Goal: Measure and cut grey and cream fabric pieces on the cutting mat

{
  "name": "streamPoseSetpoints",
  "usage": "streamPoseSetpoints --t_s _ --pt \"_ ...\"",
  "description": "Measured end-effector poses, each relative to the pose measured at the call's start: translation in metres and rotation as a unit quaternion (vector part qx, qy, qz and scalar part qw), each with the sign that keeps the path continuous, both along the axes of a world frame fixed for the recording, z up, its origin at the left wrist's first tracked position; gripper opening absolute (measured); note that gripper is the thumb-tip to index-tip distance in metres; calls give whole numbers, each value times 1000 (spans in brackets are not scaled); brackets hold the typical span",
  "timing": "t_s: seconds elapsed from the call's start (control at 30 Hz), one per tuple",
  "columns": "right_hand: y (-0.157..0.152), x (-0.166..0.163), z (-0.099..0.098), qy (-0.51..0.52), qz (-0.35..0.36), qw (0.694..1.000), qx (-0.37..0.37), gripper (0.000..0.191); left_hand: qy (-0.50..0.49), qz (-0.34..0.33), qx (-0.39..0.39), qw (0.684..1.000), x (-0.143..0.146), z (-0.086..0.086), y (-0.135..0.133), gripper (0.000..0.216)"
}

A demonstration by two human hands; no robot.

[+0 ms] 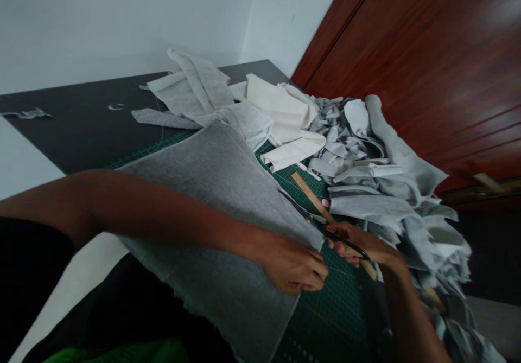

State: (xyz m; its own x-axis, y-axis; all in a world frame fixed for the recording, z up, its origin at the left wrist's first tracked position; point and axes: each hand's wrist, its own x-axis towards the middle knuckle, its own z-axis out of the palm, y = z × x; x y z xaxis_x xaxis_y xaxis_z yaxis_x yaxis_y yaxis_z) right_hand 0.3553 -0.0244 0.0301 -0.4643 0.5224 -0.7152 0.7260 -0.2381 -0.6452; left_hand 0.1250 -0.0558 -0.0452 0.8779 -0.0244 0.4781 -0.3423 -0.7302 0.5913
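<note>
A large piece of grey fabric (203, 173) lies across the green cutting mat (345, 303) and hangs over the table's near edge. My left hand (295, 265) is closed on the fabric near its right edge, knuckles up. In my right hand (350, 243) are black-handled scissors (334, 236), the fingers wrapped round the handles. The blades point up and left along the fabric's right edge, partly hidden by it. A wooden ruler (308, 190) lies on the mat and passes beneath my right hand.
Folded grey cloth (203, 89) and cream cloth (280, 108) lie at the back. A tall heap of fabric scraps (378, 189) covers the right side, beside a reddish wooden door (427, 70). Small scraps (32, 114) lie on the dark tabletop (81, 129) at left. A white wall (122, 21) stands behind.
</note>
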Motion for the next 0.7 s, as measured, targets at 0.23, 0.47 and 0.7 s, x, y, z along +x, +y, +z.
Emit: streamPoseSetpoints --t_s 0.23,0.47,0.7 --pt "-5 1 1 -4 9 999 36 66 11 10 -118 993 0 4 -2 16" --pt "-6 3 -1 -7 5 999 41 69 49 0 113 992 -2 6 3 46" --pt "-5 4 -1 -21 -9 999 30 63 34 9 96 995 -4 8 1 45"
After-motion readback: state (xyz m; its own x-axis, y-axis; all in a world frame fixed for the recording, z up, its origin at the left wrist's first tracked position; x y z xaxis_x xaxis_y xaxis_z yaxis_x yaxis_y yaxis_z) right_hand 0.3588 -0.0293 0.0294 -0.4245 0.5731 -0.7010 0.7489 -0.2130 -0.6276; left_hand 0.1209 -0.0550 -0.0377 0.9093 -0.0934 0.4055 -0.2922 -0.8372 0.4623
